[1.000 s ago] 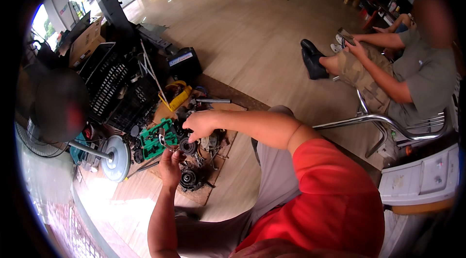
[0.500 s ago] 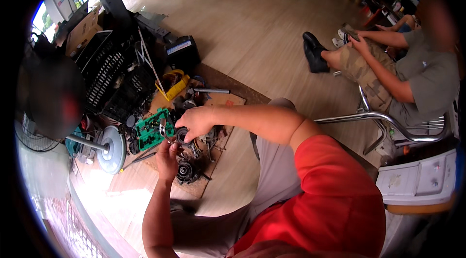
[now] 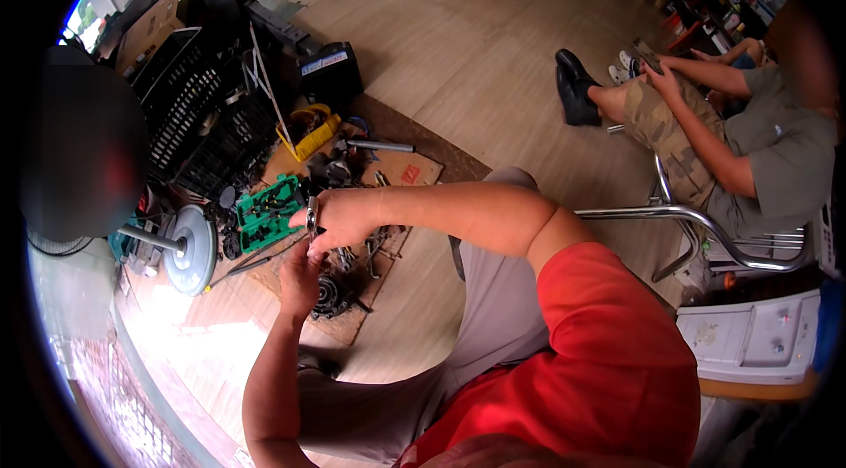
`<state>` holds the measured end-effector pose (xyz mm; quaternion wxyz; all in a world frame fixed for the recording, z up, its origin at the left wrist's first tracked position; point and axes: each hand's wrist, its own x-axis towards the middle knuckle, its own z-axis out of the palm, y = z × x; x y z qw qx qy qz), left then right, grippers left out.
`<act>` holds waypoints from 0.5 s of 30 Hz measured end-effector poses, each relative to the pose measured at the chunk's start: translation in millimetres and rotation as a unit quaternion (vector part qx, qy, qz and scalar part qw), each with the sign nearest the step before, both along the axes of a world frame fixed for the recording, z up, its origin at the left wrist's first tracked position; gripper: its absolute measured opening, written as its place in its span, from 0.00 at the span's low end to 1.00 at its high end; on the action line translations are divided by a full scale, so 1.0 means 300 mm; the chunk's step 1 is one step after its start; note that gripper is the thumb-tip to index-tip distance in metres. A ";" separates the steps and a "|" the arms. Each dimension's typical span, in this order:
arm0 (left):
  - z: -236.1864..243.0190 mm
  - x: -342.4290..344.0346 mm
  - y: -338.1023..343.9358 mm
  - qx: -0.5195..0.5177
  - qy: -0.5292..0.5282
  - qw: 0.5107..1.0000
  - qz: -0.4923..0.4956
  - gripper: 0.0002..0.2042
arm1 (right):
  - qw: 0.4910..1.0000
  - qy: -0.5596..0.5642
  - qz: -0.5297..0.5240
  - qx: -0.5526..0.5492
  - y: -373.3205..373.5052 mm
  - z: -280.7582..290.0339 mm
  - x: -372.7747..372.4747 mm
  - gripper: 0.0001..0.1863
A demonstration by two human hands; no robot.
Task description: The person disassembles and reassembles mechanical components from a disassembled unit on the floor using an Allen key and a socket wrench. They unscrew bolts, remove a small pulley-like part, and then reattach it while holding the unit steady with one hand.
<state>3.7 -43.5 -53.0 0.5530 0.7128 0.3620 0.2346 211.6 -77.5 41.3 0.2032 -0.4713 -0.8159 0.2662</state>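
My two hands meet over the work mat. My left hand (image 3: 300, 278) is closed, its fingertips pinching the lower end of a shiny metal ring-shaped part (image 3: 312, 214), seen nearly edge-on. My right hand (image 3: 344, 215) comes in from the right with its fingers closed around the same part; whether it also holds a dark ring behind it is hidden. Just below the hands lies a dark round engine part (image 3: 329, 296). Beyond them sits an open green tool case (image 3: 269, 214) with dark tools in it.
Loose metal parts and a metal tube (image 3: 381, 145) lie on the cardboard mat (image 3: 421, 170). Behind are a yellow tray (image 3: 317, 137), black crates (image 3: 189, 115) and a battery-like box (image 3: 330, 71). A fan's grey round base (image 3: 189, 252) stands left. Another person sits right on a metal-framed chair (image 3: 705, 226).
My right hand has moved left and down against the metal part in my left hand. The dark ring seen in my right hand before is out of sight now. The view shifted slightly.
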 end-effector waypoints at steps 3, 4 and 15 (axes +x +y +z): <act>-0.010 0.001 0.007 -0.006 0.010 1.000 0.002 0.12 | 1.000 0.014 -0.002 -0.011 0.001 -0.005 -0.001 0.30; -0.015 -0.001 0.010 -0.005 0.017 1.000 0.000 0.12 | 1.000 0.021 -0.004 -0.017 0.000 -0.004 -0.002 0.29; 0.010 0.007 0.007 -0.008 0.001 1.000 0.001 0.14 | 0.996 0.068 0.053 -0.022 0.007 -0.015 -0.008 0.18</act>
